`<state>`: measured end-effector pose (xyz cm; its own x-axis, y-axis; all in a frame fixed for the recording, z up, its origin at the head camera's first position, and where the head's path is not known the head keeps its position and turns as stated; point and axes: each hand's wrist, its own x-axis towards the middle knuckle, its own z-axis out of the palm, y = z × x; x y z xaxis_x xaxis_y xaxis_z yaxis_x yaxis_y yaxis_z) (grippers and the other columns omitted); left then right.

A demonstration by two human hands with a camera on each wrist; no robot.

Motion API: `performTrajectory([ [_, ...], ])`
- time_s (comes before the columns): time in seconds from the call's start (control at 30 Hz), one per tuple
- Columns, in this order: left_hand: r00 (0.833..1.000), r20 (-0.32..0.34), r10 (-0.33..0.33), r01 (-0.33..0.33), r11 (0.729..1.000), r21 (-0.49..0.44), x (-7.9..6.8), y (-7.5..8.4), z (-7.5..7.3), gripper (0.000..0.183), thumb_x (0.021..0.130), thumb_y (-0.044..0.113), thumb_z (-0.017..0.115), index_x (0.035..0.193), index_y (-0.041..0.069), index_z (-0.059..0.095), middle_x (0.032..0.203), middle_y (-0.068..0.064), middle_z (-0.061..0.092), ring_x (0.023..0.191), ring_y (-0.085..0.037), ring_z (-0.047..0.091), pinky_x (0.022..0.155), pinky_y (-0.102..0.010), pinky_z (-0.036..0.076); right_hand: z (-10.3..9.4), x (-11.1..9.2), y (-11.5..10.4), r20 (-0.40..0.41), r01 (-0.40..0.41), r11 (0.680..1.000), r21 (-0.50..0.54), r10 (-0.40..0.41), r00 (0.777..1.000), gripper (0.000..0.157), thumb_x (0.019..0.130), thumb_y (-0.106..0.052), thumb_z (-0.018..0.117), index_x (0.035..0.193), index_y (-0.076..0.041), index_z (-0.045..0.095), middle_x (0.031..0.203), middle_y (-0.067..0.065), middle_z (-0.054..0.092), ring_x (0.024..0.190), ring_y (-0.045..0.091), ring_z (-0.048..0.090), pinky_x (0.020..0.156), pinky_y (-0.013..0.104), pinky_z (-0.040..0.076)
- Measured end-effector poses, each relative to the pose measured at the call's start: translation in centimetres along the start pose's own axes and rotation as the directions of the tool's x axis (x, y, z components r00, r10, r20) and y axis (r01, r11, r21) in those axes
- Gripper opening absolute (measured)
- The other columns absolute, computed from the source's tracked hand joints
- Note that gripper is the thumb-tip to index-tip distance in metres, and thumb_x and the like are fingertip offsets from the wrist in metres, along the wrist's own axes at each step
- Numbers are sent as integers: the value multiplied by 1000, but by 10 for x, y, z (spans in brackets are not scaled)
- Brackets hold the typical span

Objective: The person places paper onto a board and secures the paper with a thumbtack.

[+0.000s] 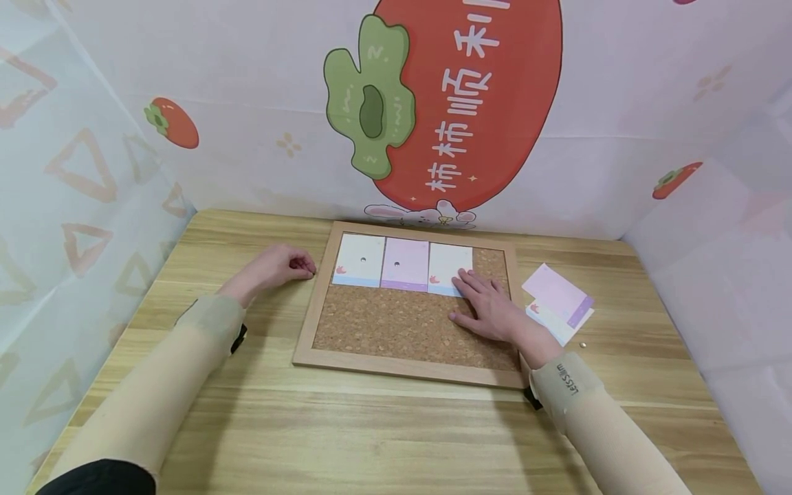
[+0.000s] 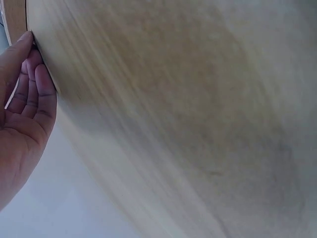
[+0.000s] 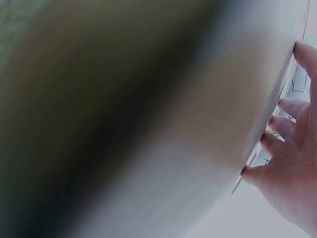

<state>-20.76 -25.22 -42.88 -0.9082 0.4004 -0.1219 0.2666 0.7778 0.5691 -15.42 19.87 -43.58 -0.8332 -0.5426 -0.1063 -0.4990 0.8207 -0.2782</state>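
Note:
A wood-framed cork board [image 1: 383, 323] lies on the table. Side by side along its top sit a white card [image 1: 349, 251], a lilac card [image 1: 411, 275] and another white card [image 1: 448, 258]; the first two each bear a small round silvery pin [image 1: 363, 260]. My right hand [image 1: 485, 306] is spread flat, its fingertips over the lower right corner of the third card and its palm above the cork. Beside the board's left frame strip rests my left hand [image 1: 281, 265], fingers loosely bent, with no object visible in it; its fingertips [image 2: 43, 77] are on the table.
To the right of the board, a loose lilac card [image 1: 553, 289] overlaps a white one [image 1: 544, 323]. A tiny silvery pin [image 1: 583, 345] lies near them on the wooden table [image 1: 396, 433]. Printed cloth [image 1: 260, 165] rises behind and at both sides.

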Motion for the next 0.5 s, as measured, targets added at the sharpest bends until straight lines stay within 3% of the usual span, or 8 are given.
performTrajectory([
  [0.3,1000,-19,19,-20,999,-39,-3,-3,2,5,95,11,67,97,10,72,99,-8,74,96,-23,67,93,-44,52,-1,0,-1,2,-13,1000,15,13,1000,79,96,-48,61,154,-3,33,165,16,26,154,36,23,120,68,19],
  [0.5,1000,-22,8,-9,999,-32,-3,-3,3,8,97,12,64,101,9,70,99,-8,73,94,-21,67,90,-40,53,-1,0,-1,-1,-7,1000,18,7,1000,79,96,-48,61,154,-3,34,165,16,26,153,36,24,120,68,19],
])
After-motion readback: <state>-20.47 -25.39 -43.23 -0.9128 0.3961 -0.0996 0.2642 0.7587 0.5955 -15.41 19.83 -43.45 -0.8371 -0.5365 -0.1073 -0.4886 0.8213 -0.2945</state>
